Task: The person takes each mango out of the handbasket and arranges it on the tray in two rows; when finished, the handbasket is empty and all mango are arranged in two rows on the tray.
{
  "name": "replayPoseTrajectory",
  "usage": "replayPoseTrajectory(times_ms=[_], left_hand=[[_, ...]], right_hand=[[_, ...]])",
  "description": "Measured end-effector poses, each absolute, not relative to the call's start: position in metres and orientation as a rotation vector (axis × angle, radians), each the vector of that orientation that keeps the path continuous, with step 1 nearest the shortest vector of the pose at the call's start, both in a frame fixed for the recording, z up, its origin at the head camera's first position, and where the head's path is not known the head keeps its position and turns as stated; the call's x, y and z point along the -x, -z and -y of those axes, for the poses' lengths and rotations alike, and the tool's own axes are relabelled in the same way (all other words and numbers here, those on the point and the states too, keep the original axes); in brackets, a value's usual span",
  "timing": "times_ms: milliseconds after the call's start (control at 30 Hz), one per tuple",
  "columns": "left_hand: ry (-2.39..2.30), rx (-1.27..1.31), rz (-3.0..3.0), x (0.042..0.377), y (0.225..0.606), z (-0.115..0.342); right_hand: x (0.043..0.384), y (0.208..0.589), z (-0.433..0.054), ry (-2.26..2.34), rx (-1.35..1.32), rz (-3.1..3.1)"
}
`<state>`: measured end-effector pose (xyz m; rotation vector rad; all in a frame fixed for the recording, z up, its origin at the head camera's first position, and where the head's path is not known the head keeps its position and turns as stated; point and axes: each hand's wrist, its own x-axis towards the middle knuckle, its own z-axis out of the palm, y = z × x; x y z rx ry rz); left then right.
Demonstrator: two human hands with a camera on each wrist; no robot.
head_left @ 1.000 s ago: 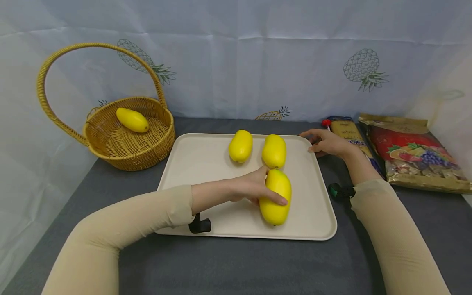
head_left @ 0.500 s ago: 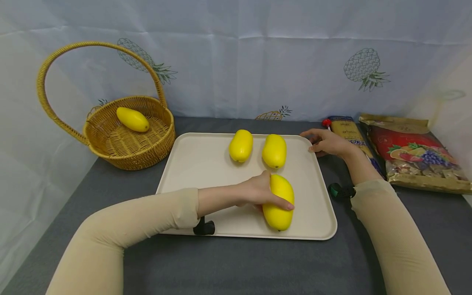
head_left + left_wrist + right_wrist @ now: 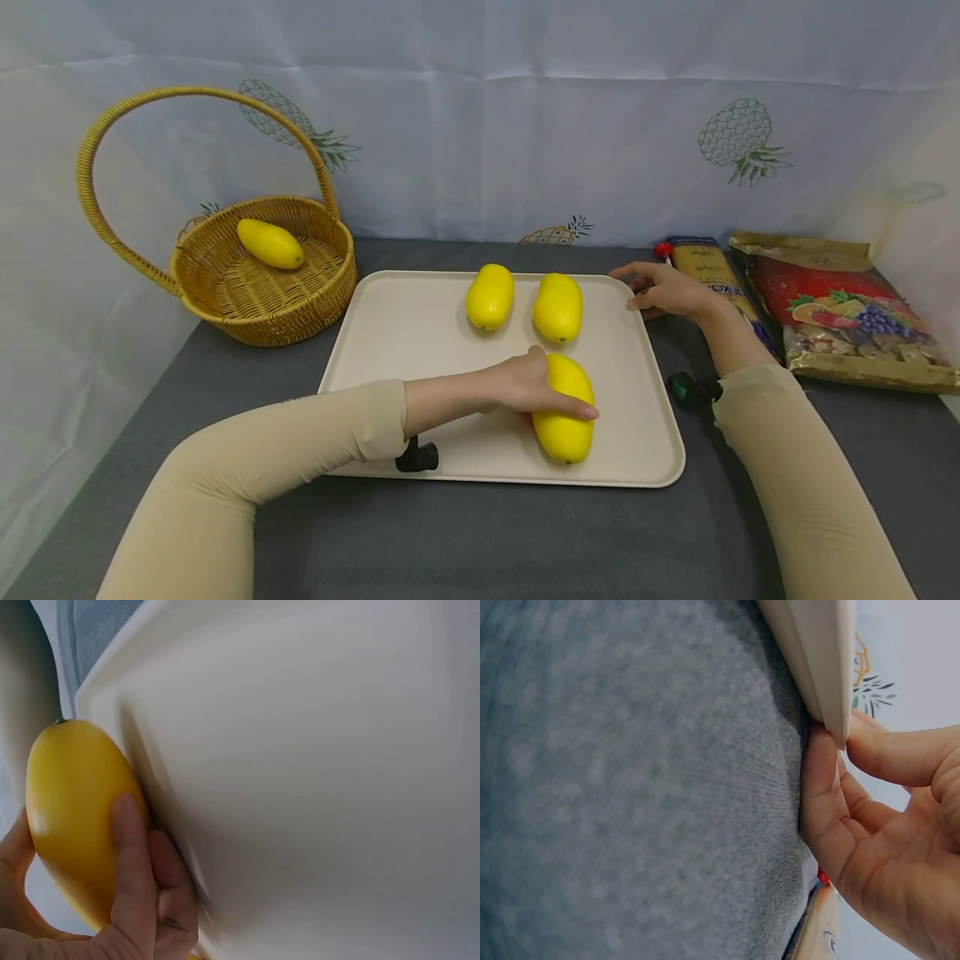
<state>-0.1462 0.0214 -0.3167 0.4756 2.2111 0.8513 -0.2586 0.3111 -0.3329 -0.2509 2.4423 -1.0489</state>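
My left hand (image 3: 521,385) grips a plump, oval yellow fruit (image 3: 562,437), mango-like in shape, low over the right part of a cream tray (image 3: 405,333). In the left wrist view the thumb and fingers lie on opposite sides of this fruit (image 3: 79,787), whose small dark stem end shows. Whether it touches the tray is hard to tell. My right hand (image 3: 667,292) holds the tray's far right corner; the right wrist view has thumb and finger pinching the rim (image 3: 832,690). Behind the held fruit lie two similar yellow fruits, one left (image 3: 490,297) and one right (image 3: 558,308).
A wicker basket (image 3: 300,308) with a tall handle stands left of the tray, one longer yellow fruit (image 3: 270,243) inside. At right lie a blue-and-gold packet (image 3: 708,262), a red-and-gold bag (image 3: 847,308) and a small red item (image 3: 663,249). A patterned curtain hangs behind.
The left hand has moved the gripped fruit slightly toward the near side, away from the fruit behind it, and then it stays almost in place. The right hand and tray look unmoved.
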Motion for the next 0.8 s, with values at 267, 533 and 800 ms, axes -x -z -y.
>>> replayPoseTrajectory(times_ms=[267,533,800], left_hand=[[-0.922,-0.402,-2.128,0.148,0.316,-0.021],[-0.835,-0.441,-2.158,0.148,0.31,-0.015],[-0.685,-0.594,-2.29,0.146,0.29,-0.008]], right_hand=[[0.259,0.333,-0.31,1.057,0.247,-2.438],[0.259,0.332,-0.31,1.057,0.25,-2.434],[0.259,0.334,-0.311,1.041,0.248,-2.449]])
